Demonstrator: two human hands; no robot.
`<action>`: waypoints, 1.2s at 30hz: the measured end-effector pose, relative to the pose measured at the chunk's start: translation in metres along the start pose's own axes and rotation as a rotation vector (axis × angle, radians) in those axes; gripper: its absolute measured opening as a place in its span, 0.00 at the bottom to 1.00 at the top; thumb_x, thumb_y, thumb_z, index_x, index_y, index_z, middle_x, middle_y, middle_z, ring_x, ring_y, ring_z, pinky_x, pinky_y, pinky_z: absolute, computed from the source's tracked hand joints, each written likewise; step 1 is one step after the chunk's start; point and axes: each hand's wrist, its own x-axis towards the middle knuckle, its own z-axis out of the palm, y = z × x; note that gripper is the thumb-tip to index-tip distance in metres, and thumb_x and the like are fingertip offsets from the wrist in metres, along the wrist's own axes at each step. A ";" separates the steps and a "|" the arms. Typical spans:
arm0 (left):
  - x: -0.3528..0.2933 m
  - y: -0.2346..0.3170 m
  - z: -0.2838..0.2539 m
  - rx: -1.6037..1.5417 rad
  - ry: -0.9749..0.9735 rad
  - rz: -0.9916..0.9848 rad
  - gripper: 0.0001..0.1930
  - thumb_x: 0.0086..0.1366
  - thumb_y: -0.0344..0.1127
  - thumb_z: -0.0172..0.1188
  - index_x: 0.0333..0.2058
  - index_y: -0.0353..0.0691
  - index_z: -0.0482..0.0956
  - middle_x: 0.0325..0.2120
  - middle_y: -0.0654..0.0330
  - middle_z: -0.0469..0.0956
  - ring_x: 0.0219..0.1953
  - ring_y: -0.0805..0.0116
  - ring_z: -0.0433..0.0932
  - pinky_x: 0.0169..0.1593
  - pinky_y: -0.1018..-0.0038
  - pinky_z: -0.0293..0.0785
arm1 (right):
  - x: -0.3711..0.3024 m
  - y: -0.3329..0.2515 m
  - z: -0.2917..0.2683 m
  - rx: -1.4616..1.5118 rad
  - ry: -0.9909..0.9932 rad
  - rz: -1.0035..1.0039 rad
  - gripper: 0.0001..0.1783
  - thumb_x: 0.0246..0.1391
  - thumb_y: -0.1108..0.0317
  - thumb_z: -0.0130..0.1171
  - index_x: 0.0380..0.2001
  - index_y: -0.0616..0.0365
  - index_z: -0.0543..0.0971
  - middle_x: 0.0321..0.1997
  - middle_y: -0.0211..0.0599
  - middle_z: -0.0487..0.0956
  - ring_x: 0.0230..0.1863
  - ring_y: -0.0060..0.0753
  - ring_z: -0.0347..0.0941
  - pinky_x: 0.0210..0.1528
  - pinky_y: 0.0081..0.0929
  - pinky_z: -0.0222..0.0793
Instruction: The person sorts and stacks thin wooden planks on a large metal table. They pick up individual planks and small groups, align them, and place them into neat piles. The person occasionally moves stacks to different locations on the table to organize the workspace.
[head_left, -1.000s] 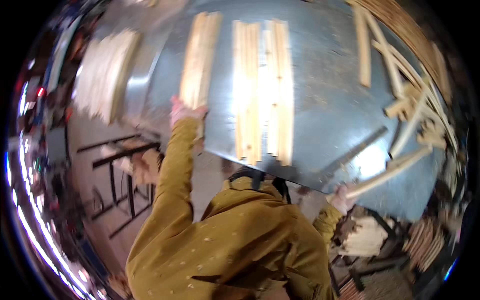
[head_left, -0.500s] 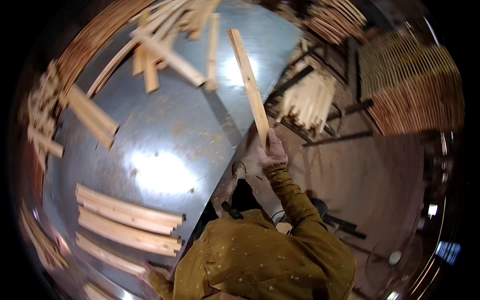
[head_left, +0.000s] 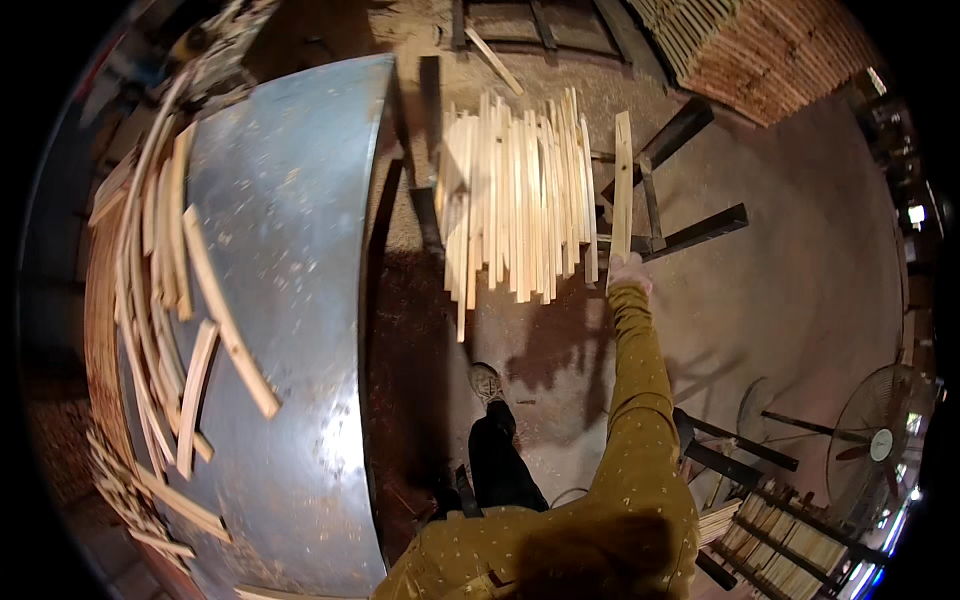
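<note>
At the end of my outstretched right arm, my right hand (head_left: 629,273) is closed round the near end of a pale wooden strip (head_left: 622,180). The strip points away from me, just right of a stack of similar pale wooden strips (head_left: 520,200). That stack lies with its near ends uneven, on a dark rack frame (head_left: 428,150). Out of the picture is my left hand.
A metal-topped table (head_left: 290,250) stands on the left, with several loose wooden strips (head_left: 225,310) along its far side. Dark frame legs (head_left: 705,228) jut out right of the strip stack. A large wood stack (head_left: 760,50) is at the far right, a fan (head_left: 880,440) lower right.
My view has turned right, from the table to the rack. My right hand has carried the wooden strip over to the stack's right side. My left hand has left the view.
</note>
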 end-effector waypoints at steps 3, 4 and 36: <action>0.006 0.031 -0.005 0.140 -0.002 0.074 0.41 0.57 0.50 0.65 0.65 0.40 0.59 0.60 0.46 0.64 0.62 0.47 0.63 0.64 0.55 0.62 | 0.070 0.011 0.009 0.271 -0.044 -0.197 0.30 0.62 0.44 0.44 0.55 0.56 0.73 0.52 0.54 0.78 0.52 0.56 0.75 0.56 0.47 0.68; 0.013 0.037 -0.013 0.187 0.014 0.094 0.41 0.58 0.50 0.64 0.65 0.41 0.59 0.60 0.46 0.64 0.62 0.47 0.62 0.64 0.55 0.61 | 0.074 0.014 0.009 0.526 -0.202 -0.145 0.30 0.63 0.45 0.45 0.57 0.56 0.70 0.47 0.51 0.79 0.46 0.50 0.76 0.49 0.46 0.70; 0.159 -0.003 -0.268 -0.381 0.557 0.676 0.57 0.43 0.53 0.74 0.68 0.42 0.53 0.65 0.40 0.54 0.66 0.39 0.57 0.64 0.47 0.58 | -0.529 -0.248 -0.058 0.060 -1.773 -1.450 0.23 0.64 0.59 0.55 0.54 0.67 0.76 0.33 0.35 0.81 0.32 0.22 0.76 0.31 0.22 0.74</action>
